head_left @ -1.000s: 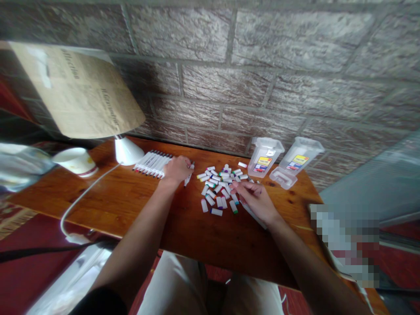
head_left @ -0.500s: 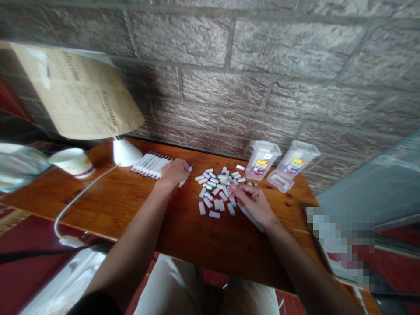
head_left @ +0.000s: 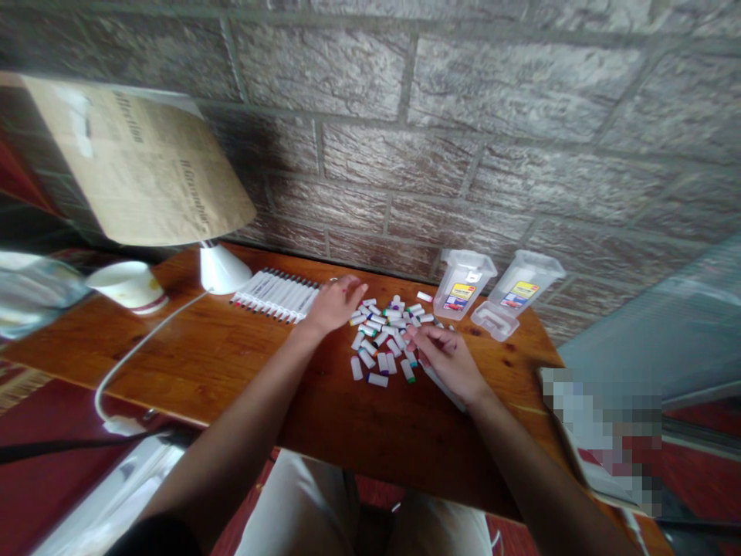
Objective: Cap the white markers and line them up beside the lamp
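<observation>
Several white markers without caps (head_left: pixel 278 296) lie side by side in a row, dark tips toward the wall. Just right of that row, my left hand (head_left: pixel 336 304) hovers with its fingers apart, pointing at the loose marker caps (head_left: pixel 382 361). These caps are white with coloured ends and lie scattered mid-table. My right hand (head_left: pixel 444 354) rests at the right side of the heap with its fingers curled together; what they pinch is hidden. A long white strip (head_left: pixel 444 388) shows beneath its wrist side.
Two clear plastic boxes (head_left: pixel 463 289) with labels stand open near the wall, a clear lid (head_left: pixel 495 320) beside them. At left are a lamp (head_left: pixel 223 270), a paper cup (head_left: pixel 130 287) and a white cable (head_left: pixel 150 332). A brick wall (head_left: pixel 370 154) backs the table.
The left hand has let go of a marker at the row's right end and shifted right toward the caps, its fingers opening. The right hand has hardly moved.
</observation>
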### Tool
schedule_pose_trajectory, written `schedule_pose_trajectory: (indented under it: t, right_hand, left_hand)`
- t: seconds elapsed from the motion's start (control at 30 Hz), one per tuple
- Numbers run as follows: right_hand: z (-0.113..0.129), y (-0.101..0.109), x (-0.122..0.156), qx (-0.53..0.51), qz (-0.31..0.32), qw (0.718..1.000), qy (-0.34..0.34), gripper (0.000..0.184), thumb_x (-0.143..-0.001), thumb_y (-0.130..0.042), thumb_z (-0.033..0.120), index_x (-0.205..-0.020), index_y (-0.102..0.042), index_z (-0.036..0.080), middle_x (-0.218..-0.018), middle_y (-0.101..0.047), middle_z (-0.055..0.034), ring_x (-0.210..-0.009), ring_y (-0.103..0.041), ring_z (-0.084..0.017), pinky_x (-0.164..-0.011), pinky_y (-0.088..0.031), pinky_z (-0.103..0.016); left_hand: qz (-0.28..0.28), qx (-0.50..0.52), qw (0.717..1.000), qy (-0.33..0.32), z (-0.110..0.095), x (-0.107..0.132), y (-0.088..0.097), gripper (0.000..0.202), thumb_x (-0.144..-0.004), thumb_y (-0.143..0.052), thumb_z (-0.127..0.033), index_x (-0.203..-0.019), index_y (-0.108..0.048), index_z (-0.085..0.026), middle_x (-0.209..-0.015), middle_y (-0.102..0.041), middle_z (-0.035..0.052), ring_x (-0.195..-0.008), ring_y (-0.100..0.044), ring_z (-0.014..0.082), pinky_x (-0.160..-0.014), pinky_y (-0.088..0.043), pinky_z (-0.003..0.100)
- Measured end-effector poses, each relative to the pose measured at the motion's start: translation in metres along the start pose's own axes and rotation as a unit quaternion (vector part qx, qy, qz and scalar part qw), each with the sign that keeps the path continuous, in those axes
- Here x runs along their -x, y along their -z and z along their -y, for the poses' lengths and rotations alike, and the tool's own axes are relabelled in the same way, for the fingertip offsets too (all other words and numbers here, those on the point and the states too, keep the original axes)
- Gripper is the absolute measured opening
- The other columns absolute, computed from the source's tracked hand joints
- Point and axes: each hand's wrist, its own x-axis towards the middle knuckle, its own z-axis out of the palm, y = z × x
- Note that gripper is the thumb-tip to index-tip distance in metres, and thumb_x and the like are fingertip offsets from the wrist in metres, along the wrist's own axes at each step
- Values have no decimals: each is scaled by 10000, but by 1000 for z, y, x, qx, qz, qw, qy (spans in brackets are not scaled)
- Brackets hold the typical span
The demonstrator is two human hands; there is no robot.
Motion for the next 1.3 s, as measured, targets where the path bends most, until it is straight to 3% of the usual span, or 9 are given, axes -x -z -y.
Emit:
schedule_pose_trajectory:
  t: [0.1, 0.17, 0.23, 0.67, 0.77, 0.87, 0.97, 1.07, 1.3]
  right_hand:
    - [1, 0, 0, -1, 0, 1000, 0, 406, -855, -646, 531, -715, -675, 151, -643, -598, 9, -526, -419, -80, -506, -316, -226]
    - [2, 0, 0, 2, -2, 1000, 3, 410, -855, -647, 528, -706, -672, 147, -617, -575, 15, -521, -411, -79, -504, -312, -225]
    - [3, 0, 0, 6, -5, 1000, 9, 419, -859, -642, 526, -690, -668, 144, -581, -541, 23, -513, -398, -78, -502, -307, -226]
    - [0, 5, -3, 30, -17, 999, 22, 427, -851, -629, 543, -685, -664, 152, -569, -553, 20, -477, -392, -80, -481, -325, -225]
    - [-2, 20, -7, 71, -38, 996, 40, 399, -843, -625, 540, -758, -705, 158, -644, -638, -6, -525, -479, -106, -516, -381, -234]
    - [-6, 46, -12, 164, -101, 979, 74, 357, -825, -633, 506, -840, -753, 170, -818, -742, -56, -689, -622, -169, -665, -477, -276]
    - [-13, 73, -15, 281, -160, 946, 18, 342, -800, -635, 473, -892, -780, 177, -866, -767, -82, -723, -672, -206, -687, -493, -305]
    - [-19, 88, -16, 367, -143, 919, -25, 329, -777, -658, 466, -840, -786, 170, -845, -771, -94, -737, -688, -225, -688, -487, -309]
    - [-26, 87, -17, 428, -75, 897, -85, 333, -803, -648, 480, -733, -774, 181, -712, -743, -72, -665, -673, -212, -609, -428, -296]
  left_hand:
    - [85, 49, 994, -47, -14, 7, -23, 612, -1000, -251, -516, -1423, -481, -138, -1500, -489, 110, -1429, -389, 226, -1179, -292, 370]
    - [141, 41, 987, -66, -19, 12, -35, 654, -995, -239, -548, -1484, -403, -148, -1588, -351, 105, -1499, -247, 233, -1214, -209, 393]
    - [164, 32, 983, -78, -21, 16, -41, 650, -995, -226, -552, -1504, -374, -176, -1609, -310, 95, -1512, -204, 234, -1223, -169, 411]
    - [146, 107, 976, -122, -31, 19, -43, 645, -1003, -198, -538, -1438, -471, -147, -1526, -456, 97, -1450, -349, 172, -1211, -228, 321]
    - [117, 90, 985, -93, -31, 18, -41, 631, -1007, -187, -526, -1410, -508, -163, -1504, -487, 88, -1448, -353, 181, -1216, -209, 335]
    - [102, 58, 992, -44, -29, 16, -40, 639, -1009, -149, -520, -1379, -538, -174, -1486, -510, 81, -1437, -371, 197, -1212, -210, 353]
    - [122, 48, 991, -31, -26, 14, -42, 639, -1009, -138, -505, -1353, -554, -164, -1463, -533, 90, -1416, -405, 199, -1198, -239, 351]
    - [141, 77, 986, -54, -26, 14, -46, 621, -1007, -156, -497, -1320, -573, -159, -1429, -563, 98, -1384, -446, 193, -1184, -275, 338]
    - [124, 158, 975, -92, -24, 12, -53, 578, -1004, -188, -524, -1230, -611, -201, -1338, -629, 75, -1301, -526, 182, -1145, -346, 322]
